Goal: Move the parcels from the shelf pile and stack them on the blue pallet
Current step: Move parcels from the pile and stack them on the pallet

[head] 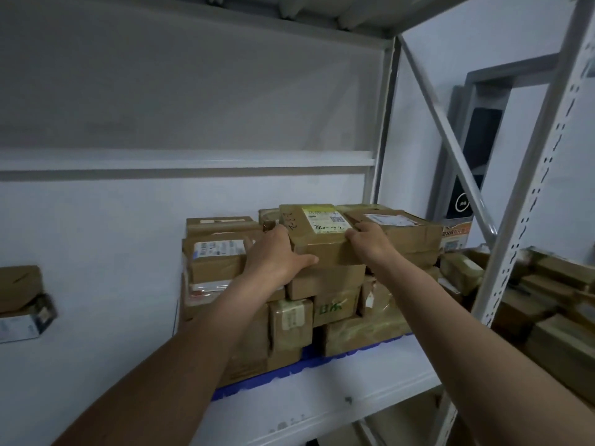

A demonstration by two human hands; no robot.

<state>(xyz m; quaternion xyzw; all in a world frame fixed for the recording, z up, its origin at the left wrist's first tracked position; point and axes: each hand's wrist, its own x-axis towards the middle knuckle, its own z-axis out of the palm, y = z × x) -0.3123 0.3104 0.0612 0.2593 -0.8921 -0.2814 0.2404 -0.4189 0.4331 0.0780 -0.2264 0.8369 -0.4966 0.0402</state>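
Two bare forearms reach up from the bottom edge. Left hand (273, 255) clasps the left end of the top parcel (318, 233), thumb along its front face, fingers round the side. Right hand (370, 241) grips the right end, fingers curled over the top edge. The parcel, a brown taped carton with a yellow-and-white label, sits on the stack between both hands, whether fully resting or just lifted I cannot tell. Below the hands, taped cartons stand several layers deep on the blue pallet (289, 370), whose edge shows under them on the white shelf board (338, 403). Judgement: stacking looks well advanced, this carton likely a top-layer piece. More parcels (547, 317) lie heaped right of the right hand, beyond the perforated upright (528, 220), so work remains. Grey-white wall behind; a dark panel by a doorway beyond.
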